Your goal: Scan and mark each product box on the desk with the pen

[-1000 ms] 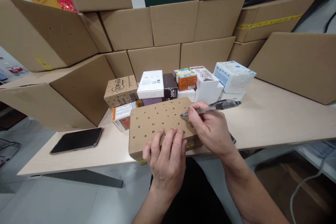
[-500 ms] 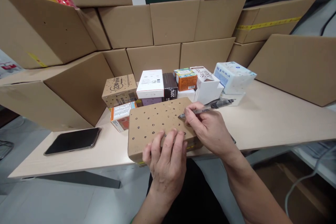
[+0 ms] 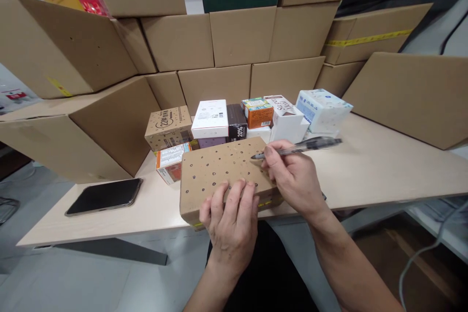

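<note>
A brown cardboard box [image 3: 208, 165] lies at the table's front edge, its top dotted with small inked circles. My left hand [image 3: 230, 219] is bent over its near edge, fingertips pressing on the top and holding it steady. In my right hand [image 3: 292, 175] a clear pen with a dark grip [image 3: 305, 146] is pinched between thumb and fingers. The pen's tip points left over the right part of the box top; whether it touches the cardboard I cannot tell. An orange and white carton [image 3: 171, 163] stands just behind the box's left end.
Behind stand a printed brown box [image 3: 168, 126], a white box [image 3: 209, 119], an orange box [image 3: 258, 113] and a pale blue pack [image 3: 323, 107]. A phone [image 3: 104, 196] lies at left on the table [image 3: 383, 170]. Large cartons [image 3: 215, 85] wall off the back.
The pen has tipped flatter, its back end swinging right, and my right hand has shifted slightly right. My left hand stays on the box. The whole view has shifted slightly.
</note>
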`<state>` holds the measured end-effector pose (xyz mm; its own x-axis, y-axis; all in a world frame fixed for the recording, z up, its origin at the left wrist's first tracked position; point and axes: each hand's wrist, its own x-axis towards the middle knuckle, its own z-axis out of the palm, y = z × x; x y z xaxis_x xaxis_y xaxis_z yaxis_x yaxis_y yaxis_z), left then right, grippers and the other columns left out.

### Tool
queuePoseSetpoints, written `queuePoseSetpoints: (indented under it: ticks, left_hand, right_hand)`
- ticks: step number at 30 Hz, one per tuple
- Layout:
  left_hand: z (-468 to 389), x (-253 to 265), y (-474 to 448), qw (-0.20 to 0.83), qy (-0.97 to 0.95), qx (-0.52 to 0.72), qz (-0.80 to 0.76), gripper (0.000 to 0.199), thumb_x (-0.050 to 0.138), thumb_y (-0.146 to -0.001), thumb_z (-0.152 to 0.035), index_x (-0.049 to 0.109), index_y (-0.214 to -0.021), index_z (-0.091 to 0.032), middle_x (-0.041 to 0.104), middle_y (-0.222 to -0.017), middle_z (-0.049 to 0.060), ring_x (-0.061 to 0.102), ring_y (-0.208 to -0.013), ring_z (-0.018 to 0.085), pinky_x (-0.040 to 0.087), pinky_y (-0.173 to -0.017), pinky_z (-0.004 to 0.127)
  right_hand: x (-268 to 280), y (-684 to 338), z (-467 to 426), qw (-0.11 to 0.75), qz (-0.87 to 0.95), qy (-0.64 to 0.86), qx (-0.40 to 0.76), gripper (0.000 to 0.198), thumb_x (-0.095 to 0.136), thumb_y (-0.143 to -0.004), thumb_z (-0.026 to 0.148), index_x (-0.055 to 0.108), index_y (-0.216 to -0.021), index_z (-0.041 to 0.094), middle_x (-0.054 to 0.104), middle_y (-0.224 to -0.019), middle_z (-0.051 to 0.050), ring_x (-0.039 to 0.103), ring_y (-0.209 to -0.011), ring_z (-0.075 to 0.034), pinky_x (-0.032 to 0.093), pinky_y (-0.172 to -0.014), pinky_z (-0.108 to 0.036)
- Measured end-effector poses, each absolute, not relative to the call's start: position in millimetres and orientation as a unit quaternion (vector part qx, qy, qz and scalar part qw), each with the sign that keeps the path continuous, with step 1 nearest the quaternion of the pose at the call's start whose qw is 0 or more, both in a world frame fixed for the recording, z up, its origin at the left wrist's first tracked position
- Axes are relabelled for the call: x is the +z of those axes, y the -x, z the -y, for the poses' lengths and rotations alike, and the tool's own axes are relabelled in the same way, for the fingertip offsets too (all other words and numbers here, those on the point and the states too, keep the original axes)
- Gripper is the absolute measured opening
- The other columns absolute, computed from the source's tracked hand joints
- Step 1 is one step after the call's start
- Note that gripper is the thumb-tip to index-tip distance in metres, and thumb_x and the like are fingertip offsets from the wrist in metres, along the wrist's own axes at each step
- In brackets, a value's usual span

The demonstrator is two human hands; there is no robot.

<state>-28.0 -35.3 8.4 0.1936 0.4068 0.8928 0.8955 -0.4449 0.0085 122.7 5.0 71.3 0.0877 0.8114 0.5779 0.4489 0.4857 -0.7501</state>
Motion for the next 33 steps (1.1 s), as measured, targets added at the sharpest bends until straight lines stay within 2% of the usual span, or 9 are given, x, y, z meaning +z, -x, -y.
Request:
queuePoseSetpoints:
  ticks: [2, 5, 7, 10, 14, 18, 24, 29, 33]
  left_hand:
    - [35.8, 9.8, 28.0, 0.282, 0.72, -0.445, 0.452, 0.031, 0.069, -0.089, -0.025, 0.069, -0.119, -0.025, 0.077, -0.112, 0.003, 0.062, -0.106, 0.026, 0.024, -0.101, 0.038]
    - [36.3, 12.4, 27.9, 0.292, 0.719, -0.442, 0.451, 0.028, 0.07, -0.088, -0.025, 0.07, -0.116, -0.023, 0.077, -0.11, 0.003, 0.062, -0.105, 0.026, 0.026, -0.099, 0.038]
    - [36.2, 13.3, 28.1, 0.287, 0.718, -0.448, 0.449, 0.027, 0.07, -0.088, -0.024, 0.071, -0.115, -0.023, 0.077, -0.11, 0.003, 0.062, -0.104, 0.026, 0.026, -0.098, 0.038]
    - [35.9, 13.0, 28.6, 0.272, 0.718, -0.458, 0.448, 0.028, 0.069, -0.088, -0.024, 0.07, -0.116, -0.025, 0.077, -0.11, 0.002, 0.062, -0.104, 0.026, 0.025, -0.099, 0.039]
    - [36.0, 12.1, 28.1, 0.282, 0.717, -0.45, 0.451, 0.027, 0.069, -0.088, -0.024, 0.071, -0.115, -0.023, 0.077, -0.11, 0.003, 0.062, -0.104, 0.026, 0.025, -0.098, 0.039]
    - [36.9, 12.5, 27.0, 0.286, 0.713, -0.449, 0.456, 0.025, 0.069, -0.088, -0.024, 0.071, -0.114, -0.022, 0.077, -0.109, 0.004, 0.062, -0.105, 0.026, 0.027, -0.098, 0.039]
    - [37.7, 13.7, 25.6, 0.278, 0.712, -0.45, 0.463, 0.025, 0.069, -0.089, -0.023, 0.071, -0.114, -0.023, 0.077, -0.111, 0.003, 0.062, -0.106, 0.026, 0.028, -0.099, 0.04]
    - [39.4, 17.1, 21.9, 0.268, 0.703, -0.463, 0.469, 0.019, 0.067, -0.091, -0.022, 0.072, -0.109, -0.022, 0.078, -0.107, 0.003, 0.063, -0.104, 0.026, 0.03, -0.097, 0.04]
    - [40.2, 16.9, 21.7, 0.264, 0.7, -0.465, 0.474, 0.02, 0.065, -0.092, -0.023, 0.072, -0.11, -0.023, 0.078, -0.108, 0.003, 0.063, -0.105, 0.026, 0.029, -0.097, 0.04]
  right_hand:
    - [70.1, -125.6, -2.2, 0.624, 0.601, 0.46, 0.195, 0.028, 0.049, -0.099, 0.046, 0.058, -0.089, 0.022, 0.057, -0.06, 0.004, 0.053, -0.051, -0.01, 0.042, -0.051, -0.022]
    - [67.5, -147.2, 0.0, 0.706, 0.519, 0.444, 0.19, 0.03, 0.048, -0.098, 0.051, 0.053, -0.091, 0.023, 0.067, -0.08, -0.001, 0.058, -0.054, -0.011, 0.041, -0.047, -0.024]
    - [62.5, -174.7, -1.8, 0.696, 0.496, 0.503, 0.127, 0.033, 0.047, -0.097, 0.055, 0.053, -0.093, 0.023, 0.069, -0.088, -0.004, 0.059, -0.057, -0.013, 0.043, -0.05, -0.026]
    - [47.6, -223.9, -9.9, 0.497, 0.532, 0.686, 0.009, 0.037, 0.049, -0.095, 0.055, 0.06, -0.107, 0.021, 0.068, -0.075, -0.004, 0.063, -0.07, -0.021, 0.045, -0.066, -0.033]
    - [22.6, -265.5, -24.1, 0.188, 0.561, 0.806, -0.017, 0.051, 0.053, -0.092, 0.054, 0.061, -0.123, 0.014, 0.072, -0.085, -0.015, 0.066, -0.079, -0.031, 0.041, -0.064, -0.036]
    - [7.9, -269.1, -33.9, 0.039, 0.573, 0.818, -0.006, 0.048, 0.043, -0.096, 0.054, 0.066, -0.113, 0.016, 0.072, -0.093, -0.018, 0.067, -0.085, -0.032, 0.039, -0.064, -0.035]
    - [5.9, -257.1, -33.8, 0.016, 0.567, 0.823, -0.005, 0.047, 0.038, -0.099, 0.051, 0.067, -0.108, 0.015, 0.071, -0.095, -0.017, 0.068, -0.087, -0.032, 0.04, -0.067, -0.035]
    - [5.9, -229.1, -2.7, 0.088, 0.584, 0.8, -0.105, 0.055, 0.032, -0.101, 0.053, 0.059, -0.127, 0.014, 0.066, -0.103, -0.017, 0.064, -0.095, -0.032, 0.043, -0.071, -0.036]
    - [-4.4, -196.1, 24.4, 0.058, 0.64, 0.752, -0.144, 0.067, 0.044, -0.095, 0.06, 0.049, -0.142, 0.013, 0.065, -0.102, -0.018, 0.06, -0.094, -0.034, 0.044, -0.077, -0.041]
